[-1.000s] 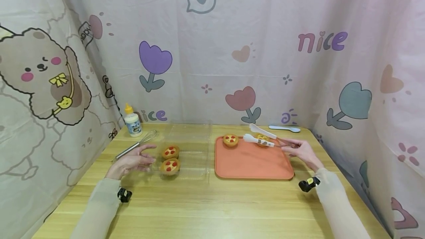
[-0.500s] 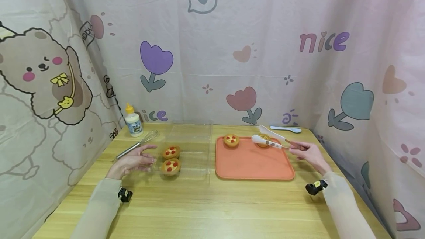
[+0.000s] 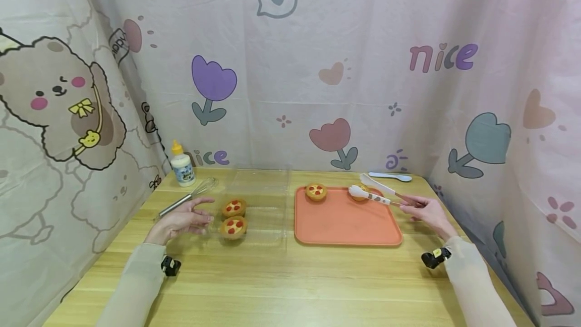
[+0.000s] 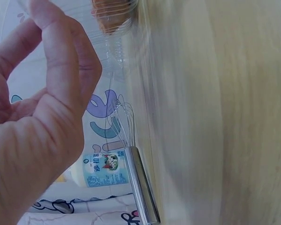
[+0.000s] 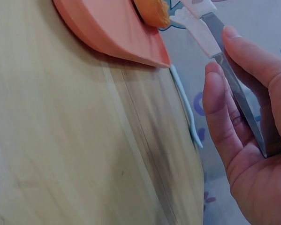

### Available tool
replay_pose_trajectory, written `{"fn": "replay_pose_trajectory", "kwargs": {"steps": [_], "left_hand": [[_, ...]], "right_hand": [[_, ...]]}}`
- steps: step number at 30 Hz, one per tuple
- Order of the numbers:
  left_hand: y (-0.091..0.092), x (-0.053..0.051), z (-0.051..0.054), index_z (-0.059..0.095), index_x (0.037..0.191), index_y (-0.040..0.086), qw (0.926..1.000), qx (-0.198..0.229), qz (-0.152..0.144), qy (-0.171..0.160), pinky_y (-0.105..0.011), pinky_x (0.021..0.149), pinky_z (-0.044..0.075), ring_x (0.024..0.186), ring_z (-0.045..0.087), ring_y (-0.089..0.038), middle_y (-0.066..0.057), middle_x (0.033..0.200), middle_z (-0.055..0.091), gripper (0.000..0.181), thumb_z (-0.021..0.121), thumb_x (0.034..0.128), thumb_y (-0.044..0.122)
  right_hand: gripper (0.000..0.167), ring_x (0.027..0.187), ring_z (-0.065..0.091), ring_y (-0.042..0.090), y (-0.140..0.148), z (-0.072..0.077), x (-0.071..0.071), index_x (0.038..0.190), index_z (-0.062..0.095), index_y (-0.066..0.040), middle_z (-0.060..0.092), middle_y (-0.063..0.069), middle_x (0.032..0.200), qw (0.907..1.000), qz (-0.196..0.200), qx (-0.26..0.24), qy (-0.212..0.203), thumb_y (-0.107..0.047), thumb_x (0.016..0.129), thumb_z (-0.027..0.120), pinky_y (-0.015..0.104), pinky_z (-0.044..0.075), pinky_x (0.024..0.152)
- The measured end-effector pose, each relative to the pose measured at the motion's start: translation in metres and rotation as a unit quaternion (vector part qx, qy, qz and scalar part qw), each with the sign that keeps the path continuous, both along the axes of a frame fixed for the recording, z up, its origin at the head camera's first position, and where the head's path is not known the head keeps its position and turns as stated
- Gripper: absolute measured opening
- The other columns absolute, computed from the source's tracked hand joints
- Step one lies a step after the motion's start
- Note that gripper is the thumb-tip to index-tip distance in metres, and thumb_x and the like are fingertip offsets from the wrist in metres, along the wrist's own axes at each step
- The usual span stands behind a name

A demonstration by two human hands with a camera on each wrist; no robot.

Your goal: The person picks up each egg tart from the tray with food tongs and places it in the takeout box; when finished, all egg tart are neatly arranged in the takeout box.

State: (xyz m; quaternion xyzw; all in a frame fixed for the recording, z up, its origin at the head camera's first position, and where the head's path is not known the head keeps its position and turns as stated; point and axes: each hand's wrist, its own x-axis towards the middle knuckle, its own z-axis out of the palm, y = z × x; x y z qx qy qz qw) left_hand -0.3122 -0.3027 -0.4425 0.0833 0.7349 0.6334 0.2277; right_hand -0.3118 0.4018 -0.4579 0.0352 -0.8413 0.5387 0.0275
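In the head view my right hand point(image 3: 426, 213) holds food tongs point(image 3: 372, 195) with pale, scalloped ends and metal arms. The tongs' ends are spread apart, over and beside an egg tart point(image 3: 359, 192) at the back right of the orange tray point(image 3: 347, 223). That tart is partly hidden by them. My left hand point(image 3: 183, 220) is at the left edge of a clear plastic box point(image 3: 268, 216), its thumb and fingers gripping the rim. Inside the box, at its left side, sit two tarts with red dots, a back one point(image 3: 233, 208) and a front one point(image 3: 233, 227).
Another red-dotted tart point(image 3: 315, 192) sits at the tray's back left. A whisk point(image 3: 188, 198) lies behind my left hand, near a yellow-capped bottle point(image 3: 183, 165). A pale blue spoon point(image 3: 390, 176) lies along the table's back edge, before the patterned curtain point(image 3: 290, 90).
My right hand has moved to the right with the tongs, whose ends now stand around the right-hand tart. My left hand has kept its place at the box.
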Motion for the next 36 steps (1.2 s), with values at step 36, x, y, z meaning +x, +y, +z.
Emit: {"fn": "replay_pose_trajectory", "kwargs": {"steps": [36], "left_hand": [[0.0004,0.0006,0.0024,0.011,0.155,0.004,0.9999,-0.013,-0.002,0.004,-0.032,0.070,0.062,0.076,0.064,-0.016,-0.012,0.097,0.063,0.078,0.061,0.0954,0.004]], "right_hand": [[0.064,0.079,0.065,0.008,0.0011,-0.0050,-0.0038,0.137,0.053,0.005,0.070,-0.016,0.094,0.9992,-0.022,0.024,-0.023,-0.024,0.086,0.077,0.024,0.059,0.062]]}}
